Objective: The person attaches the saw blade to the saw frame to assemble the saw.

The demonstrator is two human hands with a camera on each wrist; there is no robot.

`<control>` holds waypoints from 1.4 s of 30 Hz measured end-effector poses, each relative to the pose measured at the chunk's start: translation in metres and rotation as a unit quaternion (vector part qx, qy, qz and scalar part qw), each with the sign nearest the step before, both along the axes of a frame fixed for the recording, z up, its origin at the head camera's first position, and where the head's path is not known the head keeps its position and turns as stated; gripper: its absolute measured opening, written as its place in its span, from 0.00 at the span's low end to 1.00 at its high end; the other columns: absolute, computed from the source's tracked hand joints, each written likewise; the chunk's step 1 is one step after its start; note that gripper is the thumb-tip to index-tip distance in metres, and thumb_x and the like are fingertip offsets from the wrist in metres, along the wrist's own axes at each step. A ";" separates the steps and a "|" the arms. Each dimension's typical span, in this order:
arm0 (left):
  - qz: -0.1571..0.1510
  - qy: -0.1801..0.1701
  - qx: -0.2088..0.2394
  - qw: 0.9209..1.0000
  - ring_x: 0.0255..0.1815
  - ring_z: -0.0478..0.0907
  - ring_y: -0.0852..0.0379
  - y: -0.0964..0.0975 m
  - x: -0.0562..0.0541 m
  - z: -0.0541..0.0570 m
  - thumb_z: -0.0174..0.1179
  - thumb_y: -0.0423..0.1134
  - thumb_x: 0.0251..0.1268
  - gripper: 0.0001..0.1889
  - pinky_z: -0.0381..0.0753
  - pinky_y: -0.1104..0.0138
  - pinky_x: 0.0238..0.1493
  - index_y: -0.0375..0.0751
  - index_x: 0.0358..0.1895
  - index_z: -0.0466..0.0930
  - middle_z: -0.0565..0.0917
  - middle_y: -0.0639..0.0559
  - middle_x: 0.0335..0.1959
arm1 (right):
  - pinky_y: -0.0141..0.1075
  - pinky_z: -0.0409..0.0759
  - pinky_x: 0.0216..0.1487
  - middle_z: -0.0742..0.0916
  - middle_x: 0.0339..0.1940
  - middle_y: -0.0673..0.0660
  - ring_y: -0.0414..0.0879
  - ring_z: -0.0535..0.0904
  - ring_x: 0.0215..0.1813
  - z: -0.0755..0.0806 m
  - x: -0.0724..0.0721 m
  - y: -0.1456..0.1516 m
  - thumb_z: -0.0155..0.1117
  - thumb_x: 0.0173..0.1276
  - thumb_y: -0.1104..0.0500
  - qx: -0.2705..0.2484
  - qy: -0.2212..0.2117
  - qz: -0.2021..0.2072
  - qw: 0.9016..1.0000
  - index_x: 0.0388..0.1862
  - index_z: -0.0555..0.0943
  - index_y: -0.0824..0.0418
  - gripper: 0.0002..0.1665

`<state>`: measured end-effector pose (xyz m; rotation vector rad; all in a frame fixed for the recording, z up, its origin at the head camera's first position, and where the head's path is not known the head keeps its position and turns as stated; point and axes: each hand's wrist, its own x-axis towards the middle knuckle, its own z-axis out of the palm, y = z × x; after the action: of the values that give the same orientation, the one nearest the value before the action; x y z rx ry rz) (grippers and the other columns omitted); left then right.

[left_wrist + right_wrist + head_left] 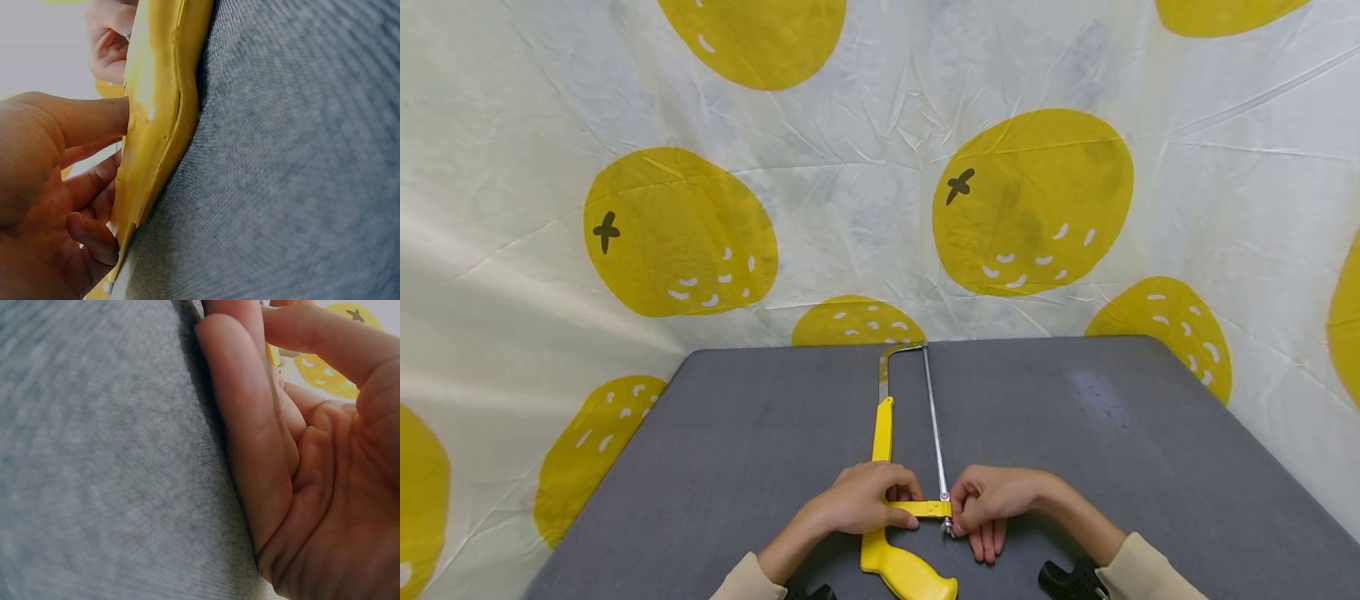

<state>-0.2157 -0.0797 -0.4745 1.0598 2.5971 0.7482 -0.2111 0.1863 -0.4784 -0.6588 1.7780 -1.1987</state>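
A hacksaw with a yellow frame [882,433] lies on the grey table, its bare metal bow at the far end and its yellow handle [913,575] toward me. Its thin blade [935,417] runs along the right side. My left hand [867,497] grips the frame just above the handle, thumb on the near side of the short yellow crossbar [925,508]. At the crossbar's right end, the thumb and curled forefinger of my right hand [996,498] pinch the small metal wing nut [947,527]. In the right wrist view, that hand's outer fingers [250,425] rest along the tabletop; the nut is hidden there.
The grey cloth-covered table [775,417] reaches back to a white curtain [865,233] printed with yellow fruit. Black wrist straps with devices [1071,579] sit at both cuffs, close to the tabletop.
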 end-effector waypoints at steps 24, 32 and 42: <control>-0.003 0.000 0.003 1.000 0.29 0.73 0.73 -0.002 0.001 -0.002 0.75 0.51 0.60 0.08 0.71 0.74 0.33 0.65 0.39 0.86 0.79 0.69 0.29 | 0.28 0.81 0.21 0.90 0.23 0.62 0.37 0.86 0.20 0.003 0.002 -0.004 0.66 0.73 0.52 0.022 -0.004 -0.016 1.000 0.39 0.87 0.68 0.18; -0.001 0.002 0.001 1.000 0.30 0.73 0.73 -0.003 0.001 -0.003 0.75 0.52 0.60 0.08 0.71 0.73 0.33 0.65 0.39 0.86 0.79 0.69 0.29 | 0.29 0.81 0.22 0.86 0.32 0.83 0.38 0.87 0.21 0.001 0.002 -0.004 0.64 0.73 0.54 0.018 0.012 -0.005 1.000 0.40 0.86 0.71 0.18; -0.002 0.001 0.000 1.000 0.30 0.73 0.73 -0.003 0.001 -0.002 0.74 0.52 0.61 0.07 0.71 0.73 0.32 0.65 0.39 0.86 0.79 0.69 0.29 | 0.29 0.83 0.24 0.85 0.34 0.85 0.37 0.88 0.24 -0.002 0.000 0.000 0.60 0.70 0.61 0.003 0.000 0.012 1.000 0.43 0.85 0.71 0.13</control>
<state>-0.2144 -0.0822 -0.4762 1.0656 2.5972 0.7460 -0.2110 0.1862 -0.4799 -0.6741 1.7680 -1.1764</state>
